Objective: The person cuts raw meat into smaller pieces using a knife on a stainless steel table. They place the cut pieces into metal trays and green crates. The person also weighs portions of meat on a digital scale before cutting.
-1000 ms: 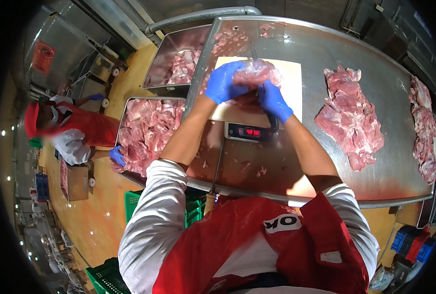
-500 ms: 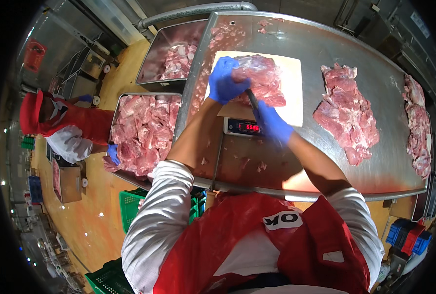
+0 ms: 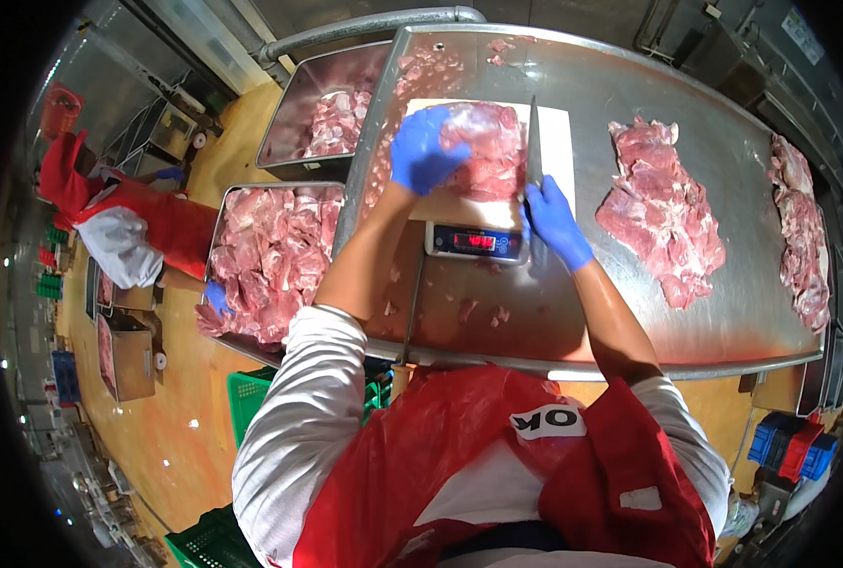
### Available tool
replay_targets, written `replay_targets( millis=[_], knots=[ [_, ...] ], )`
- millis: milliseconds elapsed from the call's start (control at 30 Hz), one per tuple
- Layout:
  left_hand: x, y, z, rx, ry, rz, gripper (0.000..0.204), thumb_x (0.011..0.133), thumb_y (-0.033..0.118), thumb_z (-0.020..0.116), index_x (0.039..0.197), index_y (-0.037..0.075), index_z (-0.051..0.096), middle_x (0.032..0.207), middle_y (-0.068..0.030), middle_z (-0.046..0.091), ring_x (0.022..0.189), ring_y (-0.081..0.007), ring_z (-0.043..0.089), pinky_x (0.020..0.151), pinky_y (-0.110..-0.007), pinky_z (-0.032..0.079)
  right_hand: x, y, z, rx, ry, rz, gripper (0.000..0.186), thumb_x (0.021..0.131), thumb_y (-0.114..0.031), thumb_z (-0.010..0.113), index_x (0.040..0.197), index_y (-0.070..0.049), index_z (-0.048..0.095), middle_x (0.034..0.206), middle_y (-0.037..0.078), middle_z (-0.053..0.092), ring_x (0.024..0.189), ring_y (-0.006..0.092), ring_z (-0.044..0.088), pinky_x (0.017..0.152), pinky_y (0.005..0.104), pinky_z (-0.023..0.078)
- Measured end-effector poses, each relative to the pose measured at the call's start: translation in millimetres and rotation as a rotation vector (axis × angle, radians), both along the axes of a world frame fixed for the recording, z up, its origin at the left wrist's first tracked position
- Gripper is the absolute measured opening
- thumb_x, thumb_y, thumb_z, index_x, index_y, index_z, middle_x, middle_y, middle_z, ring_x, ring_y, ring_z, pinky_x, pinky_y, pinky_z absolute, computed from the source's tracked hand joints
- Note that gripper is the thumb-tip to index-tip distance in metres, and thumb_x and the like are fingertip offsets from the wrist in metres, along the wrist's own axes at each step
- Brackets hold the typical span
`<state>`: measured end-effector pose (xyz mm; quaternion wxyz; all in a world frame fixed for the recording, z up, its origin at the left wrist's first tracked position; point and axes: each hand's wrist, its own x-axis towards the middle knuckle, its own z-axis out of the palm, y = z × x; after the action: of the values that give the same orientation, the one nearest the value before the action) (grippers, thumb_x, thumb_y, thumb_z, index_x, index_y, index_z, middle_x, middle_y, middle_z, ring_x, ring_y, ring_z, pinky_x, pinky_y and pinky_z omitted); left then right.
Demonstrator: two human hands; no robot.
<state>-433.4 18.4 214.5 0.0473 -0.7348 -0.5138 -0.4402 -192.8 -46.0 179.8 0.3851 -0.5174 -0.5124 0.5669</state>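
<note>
My blue-gloved left hand point(image 3: 425, 150) is at the left end of a piece of raw pink meat point(image 3: 488, 156), its fingers loosely spread and slightly blurred. The meat lies on a pale board point(image 3: 554, 128), above a digital scale point(image 3: 445, 241) with a red display. My right hand point(image 3: 556, 222) grips a long knife point(image 3: 534, 137), its blade pointing away from me just right of the meat. Farther right on the steel table point(image 3: 687, 350) lie a large slab of meat point(image 3: 658, 218) and a longer piece point(image 3: 798, 227).
Two steel bins of meat point(image 3: 215, 232) point(image 3: 289, 71) stand left of the table. A co-worker in red apron and cap point(image 3: 170, 227) leans at the left, a gloved hand at the nearer bin. Green crates point(image 3: 251, 398) sit below; blue and red crates point(image 3: 772, 440) lie lower right.
The meat that both my hands held has been laid on the board. My right hand has swung the knife to the board's right side. The co-worker has bent further over.
</note>
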Motion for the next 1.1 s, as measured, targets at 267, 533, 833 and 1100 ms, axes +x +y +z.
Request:
replay_targets(
  millis=[267,533,833,1100],
  knots=[
    [-34,25,-20,-0.205,-0.471,0.084,0.019,0.078,0.014,0.069,0.073,0.002,0.055,0.065,-0.0033,0.053,0.063,-0.0098,0.045,0.059,-0.031,0.043,-67,76,26,0.056,-0.131,0.114,0.017,0.098,-0.014,0.045,0.109,-0.002,0.043,0.074,0.013,0.059,0.057,0.0198,0.06,0.049,0.0353,0.053],
    [-39,34,-29,-0.176,-0.685,0.018,0.024,0.079,0.013,0.067,0.066,0.0,0.051,0.062,-0.0045,0.051,0.063,-0.0109,0.043,0.057,-0.034,0.041,-101,25,10,0.415,-0.714,0.4,0.034,0.095,-0.02,0.049,0.112,0.01,0.052,0.09,0.035,0.064,0.085,0.0455,0.066,0.076,0.05,0.053],
    [-148,64,-119,-0.485,-1.013,-0.262,0.031,0.102,0.022,0.045,0.126,0.006,0.056,0.115,-0.0086,0.066,0.1,-0.0247,0.067,0.09,-0.04,0.056,-37,-70,58,0.193,-0.663,0.388,0.021,0.102,-0.02,0.043,0.102,0.001,0.043,0.064,0.017,0.06,0.047,0.0276,0.061,0.049,0.0408,0.05],
    [-49,-14,-128,-0.568,-1.832,-0.647,0.035,0.102,0.024,0.041,0.129,0.007,0.054,0.12,-0.0096,0.064,0.107,-0.0259,0.064,0.095,-0.041,0.053,-97,25,19,0.433,-0.641,0.147,0.024,0.097,-0.016,0.048,0.099,0.008,0.045,0.074,0.032,0.062,0.066,0.0447,0.066,0.06,0.0508,0.052]
  ],
)
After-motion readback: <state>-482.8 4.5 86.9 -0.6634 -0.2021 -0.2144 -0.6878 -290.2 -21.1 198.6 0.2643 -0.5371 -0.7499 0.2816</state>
